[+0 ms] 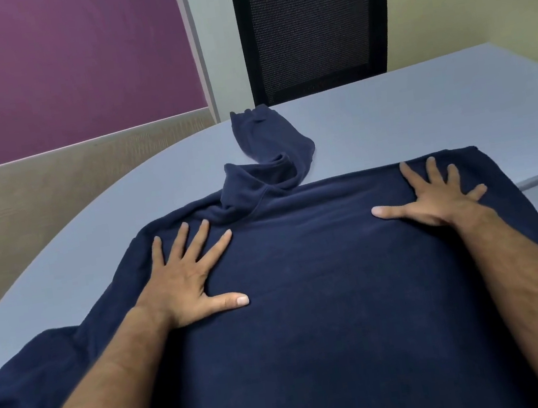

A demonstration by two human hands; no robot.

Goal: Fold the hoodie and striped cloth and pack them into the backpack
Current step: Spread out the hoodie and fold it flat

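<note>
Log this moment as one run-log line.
stage: smoothing | hoodie flat on table | left hand open, pressing | right hand open, pressing | sleeve unfolded | backpack, striped cloth: not visible

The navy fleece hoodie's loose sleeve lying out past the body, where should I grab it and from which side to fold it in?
Probably pinch the navy fleece hoodie's sleeve at its cuff end, coming from above on the far side near the black mesh chair. The sleeve twists where it meets the body, so the free cuff lifts easiest. Both the left hand and right hand currently press flat on the body.
</note>
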